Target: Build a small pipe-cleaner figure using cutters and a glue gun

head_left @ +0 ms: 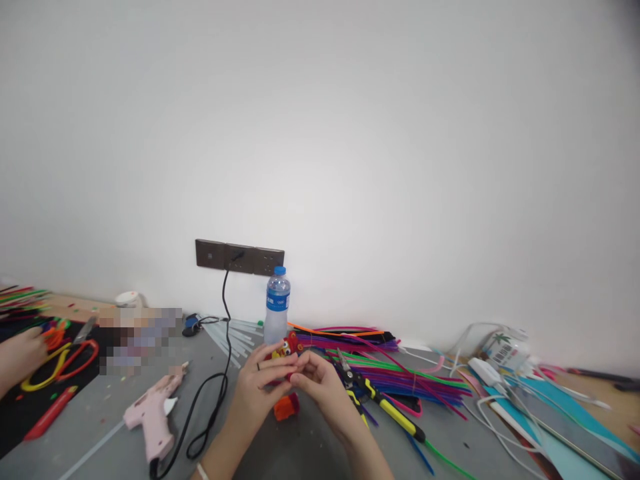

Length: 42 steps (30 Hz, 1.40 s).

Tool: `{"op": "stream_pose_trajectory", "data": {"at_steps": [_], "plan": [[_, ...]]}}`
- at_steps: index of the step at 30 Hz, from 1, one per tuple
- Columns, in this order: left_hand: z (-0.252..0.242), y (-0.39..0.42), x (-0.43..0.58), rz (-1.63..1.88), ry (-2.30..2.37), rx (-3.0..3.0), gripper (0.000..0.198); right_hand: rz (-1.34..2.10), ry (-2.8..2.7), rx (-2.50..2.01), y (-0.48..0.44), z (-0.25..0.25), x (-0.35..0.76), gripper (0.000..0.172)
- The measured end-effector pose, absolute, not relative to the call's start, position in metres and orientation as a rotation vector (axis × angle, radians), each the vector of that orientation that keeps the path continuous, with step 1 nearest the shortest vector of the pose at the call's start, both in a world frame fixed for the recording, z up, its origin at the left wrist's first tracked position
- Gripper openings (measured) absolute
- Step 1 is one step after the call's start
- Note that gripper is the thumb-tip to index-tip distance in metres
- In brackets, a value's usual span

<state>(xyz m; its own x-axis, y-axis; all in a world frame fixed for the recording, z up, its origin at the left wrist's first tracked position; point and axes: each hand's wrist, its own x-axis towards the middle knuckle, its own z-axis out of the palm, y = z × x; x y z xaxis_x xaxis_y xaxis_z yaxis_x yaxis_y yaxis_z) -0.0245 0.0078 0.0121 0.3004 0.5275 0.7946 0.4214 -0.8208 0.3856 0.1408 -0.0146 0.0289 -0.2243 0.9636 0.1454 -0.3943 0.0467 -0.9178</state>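
Here, the left hand (257,380) curls its grip around a small red googly-eyed figure (289,347), above the gray surface (305,460) before a blue-capped water bottle (277,308). The right hand (319,381) bunches its fingertips at the figure's side; whether they pinch it, I cannot tell. Below the hands sits an orange fuzzy piece (286,407).

behind a grey tabletop (310,460) stands a pale wall (320,160) with dark sockets (255,261).

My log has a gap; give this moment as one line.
left hand: holding red figure | right hand: at figure, grip unclear | pink glue gun: on table
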Motion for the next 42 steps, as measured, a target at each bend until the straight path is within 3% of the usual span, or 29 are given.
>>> {"op": "stream_pose_trajectory", "data": {"at_steps": [27,34,42], "plan": [[0.012,0.007,-0.022,1.561,0.789,2.325,0.02,1.486,-1.141,-0.75,-0.016,0.029,0.141,0.033],[0.014,0.003,-0.014,1.511,0.88,1.68,0.011,1.424,-1.11,-0.802,-0.011,0.025,0.14,0.037],[0.017,0.0,-0.009,1.179,0.751,1.001,0.037,1.015,-1.386,-0.789,-0.012,0.032,0.151,0.028]]}}
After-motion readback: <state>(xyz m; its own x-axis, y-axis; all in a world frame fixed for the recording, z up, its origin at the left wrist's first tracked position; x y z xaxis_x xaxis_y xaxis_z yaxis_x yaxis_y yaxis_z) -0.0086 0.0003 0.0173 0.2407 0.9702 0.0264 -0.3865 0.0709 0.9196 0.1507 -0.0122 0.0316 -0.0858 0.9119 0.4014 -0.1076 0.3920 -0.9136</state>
